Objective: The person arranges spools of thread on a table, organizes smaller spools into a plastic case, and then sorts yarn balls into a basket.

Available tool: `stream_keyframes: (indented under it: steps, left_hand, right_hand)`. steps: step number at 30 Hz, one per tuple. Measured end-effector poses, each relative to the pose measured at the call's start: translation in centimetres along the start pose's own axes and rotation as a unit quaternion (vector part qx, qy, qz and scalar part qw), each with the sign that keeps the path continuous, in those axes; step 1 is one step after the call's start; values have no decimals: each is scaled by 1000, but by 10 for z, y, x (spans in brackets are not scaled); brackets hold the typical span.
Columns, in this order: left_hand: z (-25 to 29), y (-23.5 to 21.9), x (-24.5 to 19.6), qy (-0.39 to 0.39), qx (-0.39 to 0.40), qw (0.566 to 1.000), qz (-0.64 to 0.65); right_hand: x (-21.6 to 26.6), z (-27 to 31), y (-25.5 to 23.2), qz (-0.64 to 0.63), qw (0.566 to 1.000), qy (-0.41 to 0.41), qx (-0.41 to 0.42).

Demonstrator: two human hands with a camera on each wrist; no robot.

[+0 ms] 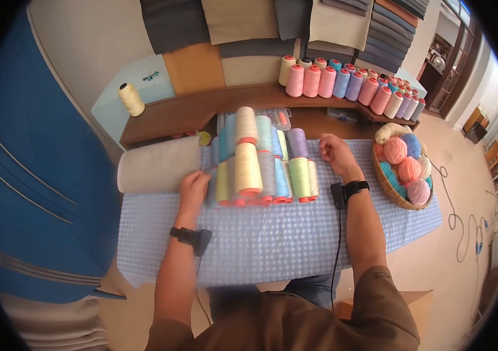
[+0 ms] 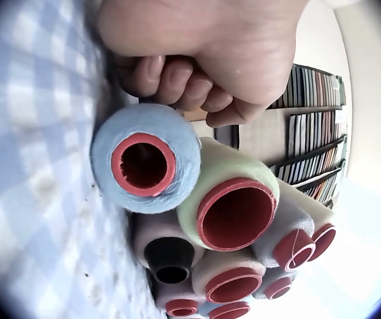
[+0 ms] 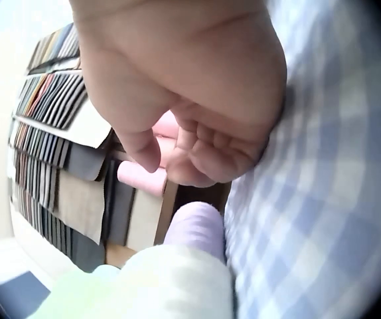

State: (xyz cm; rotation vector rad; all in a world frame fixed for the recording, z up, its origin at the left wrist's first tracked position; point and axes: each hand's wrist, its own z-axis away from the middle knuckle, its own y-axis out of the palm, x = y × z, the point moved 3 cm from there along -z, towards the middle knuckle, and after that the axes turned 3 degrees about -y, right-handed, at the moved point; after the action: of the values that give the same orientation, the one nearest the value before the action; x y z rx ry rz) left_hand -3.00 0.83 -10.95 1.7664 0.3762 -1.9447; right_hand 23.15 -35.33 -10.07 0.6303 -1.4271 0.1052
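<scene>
A pyramid-like pile of thread cones lies on the table, bases toward me. On its top and front are a cream cone and a pale yellow cone. My left hand rests on the cloth at the pile's left side, fingers loosely curled and holding nothing. In the left wrist view its fingertips are right beside a light blue cone with a red core. My right hand rests at the other side, loosely curled with nothing in it. Nearest it are a purple cone and a cream cone.
A blue checked cloth covers the table. Rolled beige fabric lies left, and a wicker basket of yarn balls stands right. Behind, a brown shelf carries many cones. A plastic case sits behind the pile.
</scene>
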Motion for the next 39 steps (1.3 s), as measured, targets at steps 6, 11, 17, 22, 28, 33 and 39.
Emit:
stream_keyframes:
  steps: [6,11,17,22,28,33,39]
  left_hand:
    - [13,1,-28,6,-38,999,4]
    - [43,23,-93,72,-7,985,-157]
    - [72,104,-147,137,-5,854,-502]
    - [58,117,-142,139,-24,790,-597]
    - [44,93,-138,82,85,919,-375]
    - [14,99,-201,149,163,966,-133]
    - [-110,159,-227,180,119,951,-220]
  right_hand:
    - [-3,2,2,-67,997,-5,30]
    - [-6,-2,-4,-129,991,1,45]
    - [-6,-3,-7,-150,987,-8,61]
    - [-10,-6,-9,-158,985,-10,66]
    - [-8,-5,-8,-156,986,-17,60]
    - [-7,-6,-8,-157,986,-13,44]
    - [-5,-4,-6,-159,987,-5,35]
